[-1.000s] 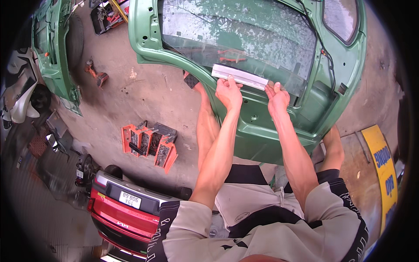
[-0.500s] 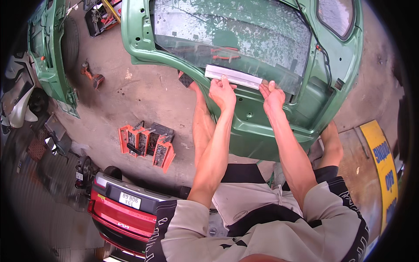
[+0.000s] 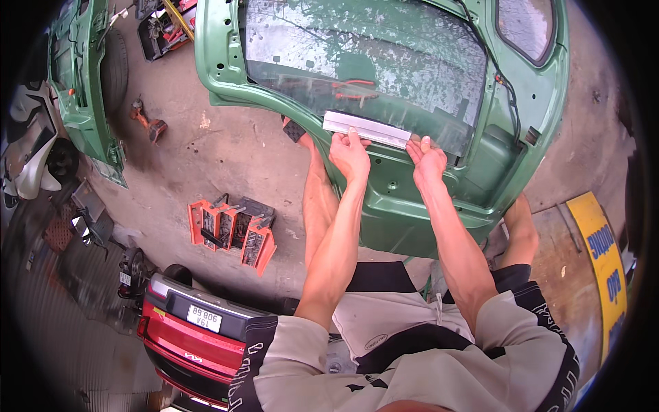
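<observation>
A green vehicle door (image 3: 391,223) lies before me with its inner side up, a glass pane (image 3: 384,51) in its window opening. Across the pane's near edge is a straight silver metal strip (image 3: 367,128). My left hand (image 3: 350,155) is closed on the strip's near side, thumb on top, left of its middle. At the right end, my right hand (image 3: 428,159) pinches the strip between thumb and fingers. Two orange curved handles (image 3: 355,83) show at the glass; I cannot tell whether they lie on it or beneath it.
An open orange toolbox (image 3: 230,230) stands on the floor to the left, with a cordless power tool (image 3: 147,122) beyond it. Another green door (image 3: 79,89) is at far left. A red car (image 3: 195,336) stands lower left; a yellow sign (image 3: 598,254) lies at right.
The whole view has shifted a little. Against the door, the strip and both hands sit very slightly nearer me. The grip of each hand looks the same.
</observation>
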`<state>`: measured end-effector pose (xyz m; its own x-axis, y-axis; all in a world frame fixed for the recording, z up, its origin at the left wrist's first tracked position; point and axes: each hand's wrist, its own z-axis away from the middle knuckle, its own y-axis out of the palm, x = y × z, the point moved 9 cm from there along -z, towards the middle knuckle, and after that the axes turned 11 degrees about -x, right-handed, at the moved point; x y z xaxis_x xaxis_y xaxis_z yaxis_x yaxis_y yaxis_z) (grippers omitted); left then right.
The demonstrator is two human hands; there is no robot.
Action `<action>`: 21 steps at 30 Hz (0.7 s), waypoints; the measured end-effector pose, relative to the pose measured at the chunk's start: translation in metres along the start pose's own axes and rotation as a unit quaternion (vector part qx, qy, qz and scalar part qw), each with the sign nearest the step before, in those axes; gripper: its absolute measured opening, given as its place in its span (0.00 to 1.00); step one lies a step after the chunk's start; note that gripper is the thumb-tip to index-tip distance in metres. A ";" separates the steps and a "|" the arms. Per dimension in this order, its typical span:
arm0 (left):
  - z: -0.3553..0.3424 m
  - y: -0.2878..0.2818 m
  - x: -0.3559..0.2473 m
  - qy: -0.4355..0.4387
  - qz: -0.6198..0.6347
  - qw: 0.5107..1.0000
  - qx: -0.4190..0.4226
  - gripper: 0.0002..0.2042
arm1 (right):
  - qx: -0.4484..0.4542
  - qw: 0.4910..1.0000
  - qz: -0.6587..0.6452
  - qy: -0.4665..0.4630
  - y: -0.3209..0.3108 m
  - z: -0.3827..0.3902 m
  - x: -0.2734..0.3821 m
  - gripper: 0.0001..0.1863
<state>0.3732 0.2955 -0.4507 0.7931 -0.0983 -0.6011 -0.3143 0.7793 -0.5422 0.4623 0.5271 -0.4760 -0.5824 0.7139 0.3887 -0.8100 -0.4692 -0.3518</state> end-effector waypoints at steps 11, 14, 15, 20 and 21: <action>-0.002 -0.005 0.010 0.008 0.023 1.000 0.001 0.09 | 0.047 0.999 0.006 0.013 -0.003 -0.001 -0.006 0.16; 0.002 -0.002 0.010 -0.007 0.017 1.000 0.024 0.09 | 0.028 1.000 0.008 0.009 -0.007 0.000 -0.003 0.16; 0.002 -0.001 0.009 -0.006 0.028 0.999 0.025 0.09 | 0.023 1.000 0.003 0.009 -0.009 0.000 -0.002 0.16; 0.003 -0.005 0.012 0.006 0.046 0.999 0.020 0.09 | 0.045 0.999 0.002 0.016 -0.008 0.003 -0.005 0.16; 0.005 -0.008 0.012 0.011 0.035 0.999 0.015 0.10 | 0.047 0.999 0.006 0.022 -0.010 0.004 -0.007 0.16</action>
<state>0.3879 0.2910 -0.4511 0.7580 -0.0562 -0.6498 -0.3525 0.8030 -0.4806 0.4743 0.5245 -0.4723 -0.5901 0.7290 0.3470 -0.8072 -0.5234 -0.2731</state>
